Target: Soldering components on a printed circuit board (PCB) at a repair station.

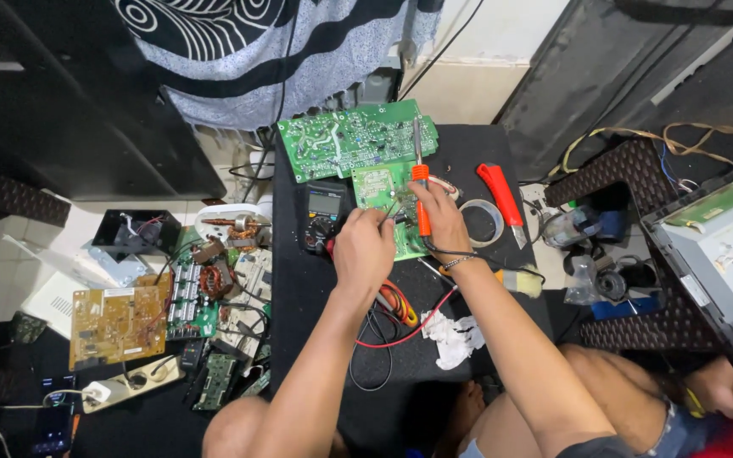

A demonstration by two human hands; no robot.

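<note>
My right hand (pixel 439 214) grips an orange-handled soldering iron (pixel 420 182), held upright with its tip down on a small green circuit board (pixel 383 193). My left hand (pixel 364 248) is closed beside it and pinches a thin wire or probe that points at the same board. A larger green circuit board (pixel 345 137) lies just beyond, at the far edge of the black work surface (pixel 468 153). A black multimeter (pixel 325 212) sits left of my left hand, with red and black leads (pixel 396 326) trailing below my wrists.
A red utility knife (pixel 502 197), a roll of clear tape (pixel 484 222), a brush (pixel 519 281) and crumpled white tissue (pixel 454 337) lie on the right of the surface. Several circuit boards (pixel 118 322), a power strip (pixel 129 383) and coils litter the floor at left. A wicker stool (pixel 638 246) holds small parts.
</note>
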